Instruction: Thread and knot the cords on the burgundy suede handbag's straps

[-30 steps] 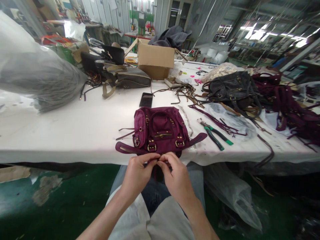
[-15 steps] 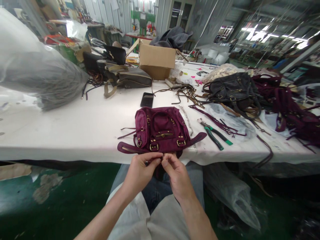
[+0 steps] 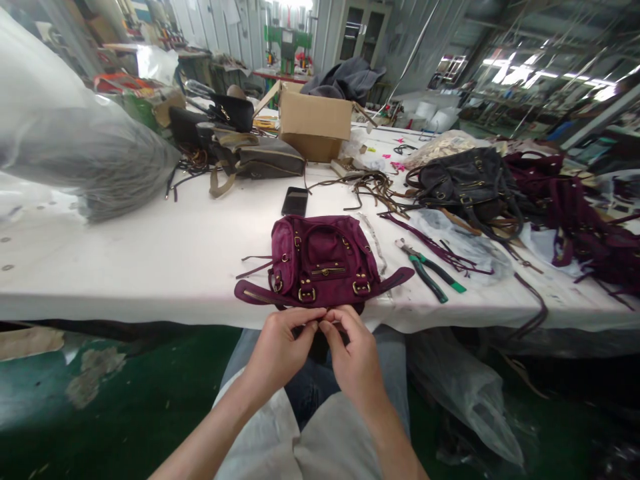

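A burgundy handbag [image 3: 327, 250] with brass buckles and a front zip lies at the table's front edge, its zip-ended tab [image 3: 253, 293] sticking out to the left. Just below its near side, my left hand [image 3: 285, 340] pinches with thumb and index finger. My right hand [image 3: 350, 343] is closed in a like pinch, its fingertips meeting those of the left. Whatever lies between the fingertips is small, dark and mostly hidden by them. Green-handled pliers [image 3: 425, 267] rest to the right of the bag, beside thin burgundy straps [image 3: 435, 243].
Behind the bag lies a black phone [image 3: 295, 201]. A cardboard box [image 3: 315, 123] and a grey-brown bag [image 3: 265, 158] stand farther back. At right are a dark grey handbag [image 3: 465, 180] and more burgundy bags [image 3: 585, 220]. A big plastic-wrapped bundle [image 3: 100, 147] fills the left.
Both hands stay pinched together below the bag, with only a slight shift of the fingers. The bag and the things on the table have kept their places.
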Available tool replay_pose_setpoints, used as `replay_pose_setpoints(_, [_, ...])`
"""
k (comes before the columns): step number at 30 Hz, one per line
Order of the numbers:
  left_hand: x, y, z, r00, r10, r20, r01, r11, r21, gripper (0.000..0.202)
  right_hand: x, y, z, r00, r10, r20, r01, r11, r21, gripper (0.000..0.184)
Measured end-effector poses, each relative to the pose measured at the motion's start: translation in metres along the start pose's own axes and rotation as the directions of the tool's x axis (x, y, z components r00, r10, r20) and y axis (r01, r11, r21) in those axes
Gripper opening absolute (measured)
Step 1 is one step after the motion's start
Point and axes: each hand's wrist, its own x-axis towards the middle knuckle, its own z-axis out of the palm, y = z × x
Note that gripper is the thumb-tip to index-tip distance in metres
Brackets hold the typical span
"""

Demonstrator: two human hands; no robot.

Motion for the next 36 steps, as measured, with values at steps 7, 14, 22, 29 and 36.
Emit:
replay_pose_setpoints(7, [0.003,0.001,0.002,1.000,0.021,0.006,-0.021,0.999,-0.029,0.029,-0.001,0.016,-0.001,0.971,0.189,0.146,-0.228,0.919,0.323,0.026])
replay_pose_setpoints(14, [0.001,0.000,0.001,0.999,-0.029,0.014,0.030,0.998,-0.064,0.026,-0.002,0.019,0.002,0.968,0.214,0.130,-0.248,0.891,0.380,0.029])
replay_pose_setpoints(22, [0.001,-0.002,-0.003,0.993,-0.091,-0.069,0.087,0.994,-0.058,0.017,-0.014,0.031,0.019,0.927,0.315,0.205,-0.368,0.652,0.663,0.036])
replay_pose_setpoints(29, [0.000,-0.002,-0.010,0.994,-0.106,0.029,0.107,0.993,-0.042,0.015,-0.015,0.025,0.024,0.900,0.276,0.337,-0.436,0.541,0.719,0.043])
replay_pose_setpoints(36, [0.001,-0.019,-0.017,0.990,-0.107,0.089,0.114,0.990,-0.079,0.018,-0.015,0.036,0.026,0.885,0.391,0.252,-0.450,0.588,0.672,0.054])
